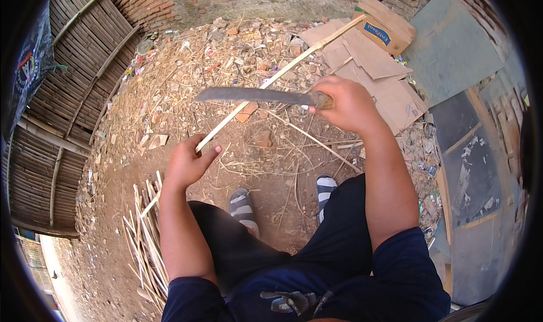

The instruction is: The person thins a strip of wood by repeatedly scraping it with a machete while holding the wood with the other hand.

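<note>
Slanting up-right strip (226,122), left-pointing machete (235,94)

A brown folded cardboard box (399,29) at the upper right carries a rectangular blue label (378,33) with one line of pale yellow lettering, seen upside down. At the left edge, a dark, shiny plastic sheet (38,39) bears white block lettering (24,88) beside a red-and-white emblem (25,63), partly creased.

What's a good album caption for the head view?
Left hand grips a long, pale, bamboo-like strip; right hand holds a dark metal knife across it.
</note>
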The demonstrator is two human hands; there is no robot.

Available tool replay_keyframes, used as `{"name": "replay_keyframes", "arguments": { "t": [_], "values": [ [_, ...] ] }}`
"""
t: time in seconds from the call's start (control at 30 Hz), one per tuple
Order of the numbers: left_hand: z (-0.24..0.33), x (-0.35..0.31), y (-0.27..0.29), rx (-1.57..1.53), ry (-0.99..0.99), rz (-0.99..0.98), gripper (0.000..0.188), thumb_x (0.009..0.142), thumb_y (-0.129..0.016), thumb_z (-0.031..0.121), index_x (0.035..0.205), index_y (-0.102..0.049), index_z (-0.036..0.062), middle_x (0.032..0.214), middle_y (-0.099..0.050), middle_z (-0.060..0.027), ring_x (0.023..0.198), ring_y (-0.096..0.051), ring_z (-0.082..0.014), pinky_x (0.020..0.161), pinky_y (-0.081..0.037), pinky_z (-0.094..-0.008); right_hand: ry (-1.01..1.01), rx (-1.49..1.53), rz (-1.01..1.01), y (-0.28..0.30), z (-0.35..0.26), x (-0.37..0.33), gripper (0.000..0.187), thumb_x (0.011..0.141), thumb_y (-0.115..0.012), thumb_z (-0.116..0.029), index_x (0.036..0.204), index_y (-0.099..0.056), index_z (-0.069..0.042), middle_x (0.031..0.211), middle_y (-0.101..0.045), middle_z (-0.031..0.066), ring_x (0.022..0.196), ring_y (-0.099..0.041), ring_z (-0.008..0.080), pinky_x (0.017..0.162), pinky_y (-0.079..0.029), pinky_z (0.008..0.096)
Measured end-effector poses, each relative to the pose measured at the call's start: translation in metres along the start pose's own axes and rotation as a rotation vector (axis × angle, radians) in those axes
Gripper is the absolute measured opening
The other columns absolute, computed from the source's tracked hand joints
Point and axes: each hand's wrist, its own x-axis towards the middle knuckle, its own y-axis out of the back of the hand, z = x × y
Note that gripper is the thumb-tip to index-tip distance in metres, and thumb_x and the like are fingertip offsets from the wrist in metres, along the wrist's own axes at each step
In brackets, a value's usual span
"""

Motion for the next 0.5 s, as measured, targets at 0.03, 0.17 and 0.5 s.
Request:
{"name": "replay_keyframes", "arguments": {
  "t": [0.03,0.17,0.5],
  "values": [
    [-0.001,0.001,0.003,0.007,-0.003,-0.005,0.050,0.088,-0.085,0.036,0.122,-0.075,0.0016,0.067,-0.060,-0.0056,0.062,-0.055,-0.0142,0.059,-0.045,-0.0351,-0.038,0.003,0.032,0.002,0.007,-0.001,0.036,0.083,-0.087,-0.034,0.109,-0.075,-0.011,0.108,-0.074,0.0098,0.102,-0.071,0.0333,0.086,-0.057,0.0445],
    [-0.007,0.003,0.009,0.047,-0.001,0.016,0.056,0.087,-0.087,0.040,0.122,-0.074,-0.0011,0.065,-0.063,-0.0103,0.060,-0.060,-0.0187,0.058,-0.048,-0.0376,-0.236,-0.037,0.151,0.017,0.050,-0.007,0.040,0.084,-0.086,-0.035,0.114,-0.075,-0.010,0.108,-0.075,0.0139,0.102,-0.071,0.0365,0.087,-0.057,0.0455],
    [0.007,0.002,0.007,0.083,0.013,0.016,0.055,0.087,-0.085,0.043,0.121,-0.075,0.0000,0.065,-0.062,-0.0106,0.059,-0.059,-0.0205,0.059,-0.049,-0.0388,-0.315,0.058,-0.003,0.010,0.032,-0.005,0.044,0.086,-0.086,-0.038,0.116,-0.074,-0.009,0.096,-0.075,0.0182,0.093,-0.073,0.0360,0.082,-0.055,0.0442]
  ]
}}
